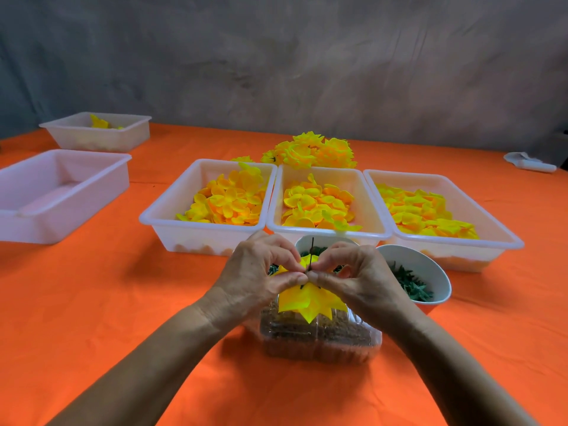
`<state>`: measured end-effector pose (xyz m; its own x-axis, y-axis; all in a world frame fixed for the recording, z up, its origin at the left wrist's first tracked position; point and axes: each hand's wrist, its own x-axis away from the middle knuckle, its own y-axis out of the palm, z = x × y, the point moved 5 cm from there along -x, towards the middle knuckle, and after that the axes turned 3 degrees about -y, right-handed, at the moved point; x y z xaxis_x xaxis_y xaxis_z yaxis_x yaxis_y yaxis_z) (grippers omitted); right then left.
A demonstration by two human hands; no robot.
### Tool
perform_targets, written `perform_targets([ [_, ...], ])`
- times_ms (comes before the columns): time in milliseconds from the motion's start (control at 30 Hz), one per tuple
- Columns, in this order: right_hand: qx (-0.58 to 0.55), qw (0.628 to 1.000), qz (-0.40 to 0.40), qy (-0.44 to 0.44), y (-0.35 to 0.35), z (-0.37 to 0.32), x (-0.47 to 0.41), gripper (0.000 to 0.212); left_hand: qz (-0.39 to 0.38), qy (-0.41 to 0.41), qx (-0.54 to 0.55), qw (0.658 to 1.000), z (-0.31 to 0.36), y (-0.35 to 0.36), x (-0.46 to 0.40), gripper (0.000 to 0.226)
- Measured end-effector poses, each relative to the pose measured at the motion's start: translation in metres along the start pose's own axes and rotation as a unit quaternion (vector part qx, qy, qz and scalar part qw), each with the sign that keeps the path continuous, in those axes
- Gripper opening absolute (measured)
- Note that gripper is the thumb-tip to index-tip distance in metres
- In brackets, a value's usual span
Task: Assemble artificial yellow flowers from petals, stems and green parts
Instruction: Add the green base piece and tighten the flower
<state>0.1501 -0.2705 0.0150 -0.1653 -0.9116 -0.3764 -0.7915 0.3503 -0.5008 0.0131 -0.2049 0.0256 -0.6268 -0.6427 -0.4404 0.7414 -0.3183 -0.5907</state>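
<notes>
Both hands [258, 272] [353, 272] pinching stem [311, 256]; yellow petals [307, 301] threaded

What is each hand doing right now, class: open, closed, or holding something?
Left hand: closed, pinching the yellow flower at its stem.
Right hand: closed, pinching the same flower at the stem.

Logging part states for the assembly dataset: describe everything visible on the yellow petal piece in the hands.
The yellow petal piece is a thin, fabric-like layer with pointed tips, bright yellow shading to orange near its middle. It hangs tips-down toward the camera, threaded on a thin dark stem that sticks up above the fingers. The left hand and right hand both pinch it at the stem. It is held above a clear plastic container, apparently not touching it.
</notes>
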Motion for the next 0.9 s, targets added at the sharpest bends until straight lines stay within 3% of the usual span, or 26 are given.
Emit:
perform_targets([
  [167, 0.008, 1.000, 0.018, -0.018, 0.001, 0.000, 0.005, 0.013, 0.007, 0.053, -0.014, 0.998, 0.001, 0.003, 0.002, 0.010],
  [367, -0.023, 0.998, 0.048, -0.034, 0.004, 0.003, 0.010, 0.027, 0.005, 0.057, 0.003, 0.998, -0.004, 0.009, 0.004, 0.015],
  [500, 0.027, 0.997, 0.066, -0.043, 0.002, -0.002, 0.012, 0.018, 0.008, 0.061, -0.013, 0.998, -0.004, 0.007, 0.007, 0.013],
  [600, 0.093, 0.992, 0.070, -0.054, 0.000, -0.011, 0.013, 0.005, -0.008, 0.033, 0.019, 0.999, -0.005, 0.003, 0.008, 0.007],
  [767, 0.082, 0.985, 0.149, -0.017, 0.008, -0.012, 0.019, 0.014, 0.043, -0.053, 0.139, 0.988, -0.007, -0.002, 0.006, 0.004],
  [900, 0.067, 0.979, 0.190, -0.014, 0.012, -0.009, 0.021, 0.025, 0.048, -0.066, 0.165, 0.983, -0.001, 0.001, 0.000, 0.010],
])
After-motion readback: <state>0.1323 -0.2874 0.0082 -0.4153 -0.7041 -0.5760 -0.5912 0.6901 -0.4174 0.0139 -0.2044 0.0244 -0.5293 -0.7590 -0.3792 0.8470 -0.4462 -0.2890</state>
